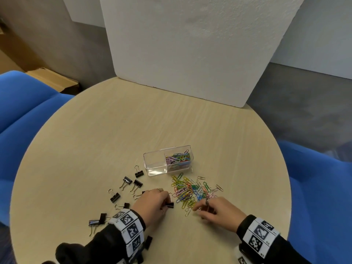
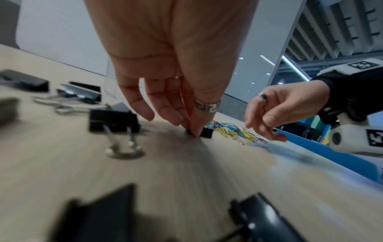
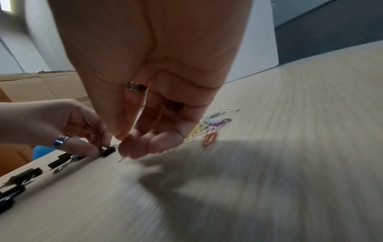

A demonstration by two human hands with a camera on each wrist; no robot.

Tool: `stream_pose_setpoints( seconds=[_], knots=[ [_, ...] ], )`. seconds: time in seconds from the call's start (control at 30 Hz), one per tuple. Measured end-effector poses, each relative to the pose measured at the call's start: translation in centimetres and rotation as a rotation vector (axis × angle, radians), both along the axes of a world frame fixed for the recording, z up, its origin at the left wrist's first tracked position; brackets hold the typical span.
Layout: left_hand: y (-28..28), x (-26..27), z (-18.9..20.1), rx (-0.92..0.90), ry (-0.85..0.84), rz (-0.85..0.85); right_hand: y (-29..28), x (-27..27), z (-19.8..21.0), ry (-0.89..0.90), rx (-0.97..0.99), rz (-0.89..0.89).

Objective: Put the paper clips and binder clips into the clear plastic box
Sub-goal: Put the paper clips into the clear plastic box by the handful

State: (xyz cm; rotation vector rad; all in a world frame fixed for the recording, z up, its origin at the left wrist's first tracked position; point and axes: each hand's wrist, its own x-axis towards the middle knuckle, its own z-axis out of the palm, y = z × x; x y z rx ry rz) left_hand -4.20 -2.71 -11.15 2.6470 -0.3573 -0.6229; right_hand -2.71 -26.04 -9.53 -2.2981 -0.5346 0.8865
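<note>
Clear plastic box (image 1: 155,164) holds some paper clips in its right compartment; its left is empty. We pinch one binder clip (image 1: 169,204) with our left hand (image 1: 152,203); our right hand (image 1: 217,212) curls at the loose paper-clip pile (image 1: 192,191), grip unclear. Most remains on the counter (image 1: 133,121).

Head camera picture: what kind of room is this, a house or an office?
Probably an office or meeting corner. A round wooden table stands between blue chairs, and office supplies lie on it: paper clips and black binder clips.

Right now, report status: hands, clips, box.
Left hand pinching a binder clip on the table. Right hand at the paper clip pile; grip unclear. Clear plastic box unobstructed.
</note>
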Motion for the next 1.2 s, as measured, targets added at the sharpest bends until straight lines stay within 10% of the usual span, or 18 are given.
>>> stream_pose_setpoints(
  seconds=[0.23, 0.4, 0.63, 1.2],
  knots=[
    [2.4, -0.3, 0.9, 0.083, 0.001, -0.009, 0.7, -0.8, -1.3, -0.103, -0.186, 0.231],
    [1.1, 0.4, 2.2, 0.031, -0.043, 0.045, -1.1, -0.2, -0.9, -0.277, 0.021, -0.258],
    [-4.4, 2.5, 1.4, 0.062, 0.091, 0.111, -2.3, 0.5, -2.5, -0.134, -0.252, -0.609],
    [-6.3, 3.6, 0.7, -0.240, 0.004, 0.162, 2.0, 2.3, -1.5, -0.369, -0.246, -0.293]
  ],
)
